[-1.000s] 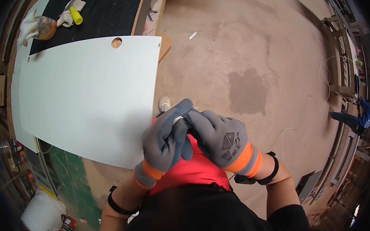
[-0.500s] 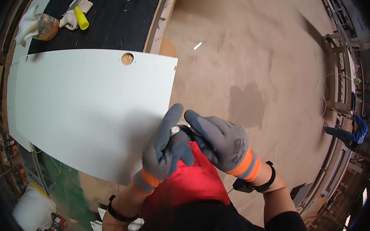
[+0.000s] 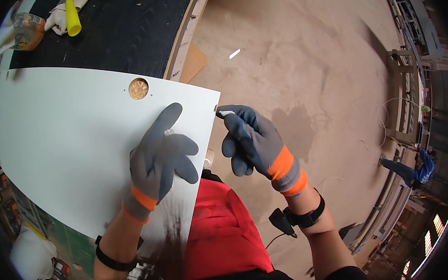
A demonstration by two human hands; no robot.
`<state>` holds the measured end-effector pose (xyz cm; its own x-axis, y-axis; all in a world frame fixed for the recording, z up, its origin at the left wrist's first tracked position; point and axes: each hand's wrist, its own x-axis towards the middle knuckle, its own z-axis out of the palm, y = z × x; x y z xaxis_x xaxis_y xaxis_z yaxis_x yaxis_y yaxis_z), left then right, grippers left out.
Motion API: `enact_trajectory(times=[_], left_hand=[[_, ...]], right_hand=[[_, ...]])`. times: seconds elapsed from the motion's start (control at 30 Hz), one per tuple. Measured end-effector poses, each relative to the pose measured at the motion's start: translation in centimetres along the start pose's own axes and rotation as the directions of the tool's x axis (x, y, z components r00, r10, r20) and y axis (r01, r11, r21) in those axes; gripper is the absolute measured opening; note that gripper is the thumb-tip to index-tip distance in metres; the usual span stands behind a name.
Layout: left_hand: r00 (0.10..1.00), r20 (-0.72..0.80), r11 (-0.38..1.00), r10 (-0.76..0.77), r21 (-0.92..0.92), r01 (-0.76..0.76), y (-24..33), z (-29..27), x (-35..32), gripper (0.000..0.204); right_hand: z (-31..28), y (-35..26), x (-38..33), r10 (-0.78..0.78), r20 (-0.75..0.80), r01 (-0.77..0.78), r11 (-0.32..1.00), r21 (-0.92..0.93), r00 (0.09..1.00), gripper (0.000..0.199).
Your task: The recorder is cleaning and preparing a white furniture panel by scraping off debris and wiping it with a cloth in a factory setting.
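Left hand (image 3: 158, 158), fingers (image 3: 168, 117) apart, above white panel (image 3: 70, 131); right hand (image 3: 253, 137), clamped on whitish scrap (image 3: 226, 113), beyond edge (image 3: 197, 194), over open floor (image 3: 286, 56)

A smudged brown floor (image 3: 280, 51) is marked by a darker patch (image 3: 299, 126), and a green area (image 3: 83, 251) is seen at the lower left. The right side is lined with a wooden rack (image 3: 409, 91), while the dim lower right edge is broken by bright, barred windows (image 3: 428, 244).
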<state>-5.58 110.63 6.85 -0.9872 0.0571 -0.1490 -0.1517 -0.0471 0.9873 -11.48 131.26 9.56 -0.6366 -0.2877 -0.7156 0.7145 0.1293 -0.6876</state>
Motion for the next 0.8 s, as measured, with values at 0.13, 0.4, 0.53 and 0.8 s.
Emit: enact_trajectory(times=[0.13, 0.4, 0.53, 0.8], left_hand=[[0.998, -0.017, 0.997, 0.064, 0.038, -0.064, -0.3, 0.2, 0.0, 0.043], [0.998, 0.031, 0.998, -0.059, 0.013, 0.058, 0.3, 0.0, 0.1, 0.046], [0.991, 0.044, 0.992, -0.128, 0.011, 0.127, 0.9, -0.1, 0.1, 0.047], [0.976, 0.05, 0.978, -0.21, 0.001, 0.21, 1.6, 0.3, 0.4, 0.05]], right_hand=[[0.1, -0.2, 0.4, 0.025, 0.023, -0.026, 0.999, 0.033, 0.999, 0.033], [0.5, 0.0, 0.5, 0.051, -0.02, -0.05, 0.996, 0.079, 0.998, 0.036], [0.8, 0.0, 0.4, 0.045, -0.039, -0.042, 0.997, 0.069, 0.998, 0.038], [0.9, -0.3, 0.5, 0.037, -0.062, -0.032, 0.996, 0.083, 0.997, 0.037]])
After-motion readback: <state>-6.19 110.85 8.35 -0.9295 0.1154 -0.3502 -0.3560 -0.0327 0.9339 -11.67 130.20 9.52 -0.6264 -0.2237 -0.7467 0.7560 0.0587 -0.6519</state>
